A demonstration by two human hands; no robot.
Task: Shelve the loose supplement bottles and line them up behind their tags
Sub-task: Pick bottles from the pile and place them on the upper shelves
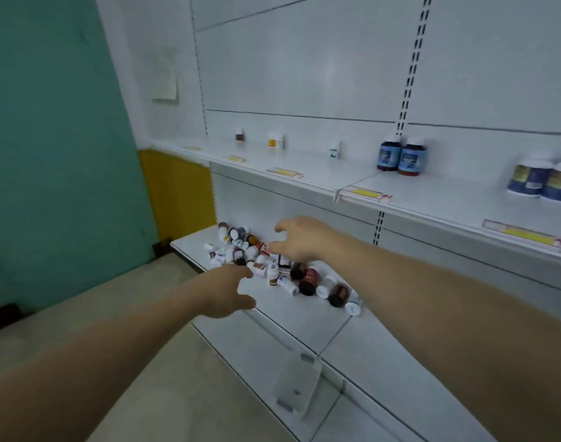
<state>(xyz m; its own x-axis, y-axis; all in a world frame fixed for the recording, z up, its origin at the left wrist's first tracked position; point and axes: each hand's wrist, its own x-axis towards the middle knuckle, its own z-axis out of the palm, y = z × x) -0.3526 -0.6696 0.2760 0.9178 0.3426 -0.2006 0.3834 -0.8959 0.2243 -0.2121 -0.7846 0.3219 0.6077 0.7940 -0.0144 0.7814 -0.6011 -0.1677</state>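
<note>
White lower shelf (291,317) carries the heap of loose bottles (307,279), their labels blurred. The right hand (299,240) hovers over it, fingers spread in a loose claw. The left hand (228,291) reaches in, thumb wide, with its fingertips lost against the heap.

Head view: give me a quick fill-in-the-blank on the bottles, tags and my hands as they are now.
1. The loose bottles lie heaped on the ____ shelf.
2. The tags on the upper shelf edge are ____.
3. The two blue-labelled bottles stand ____ on it.
4. Of the left hand and the right hand, the one nearer the back panel is the ____.

Missing: lower; yellow; upright; right.
</note>
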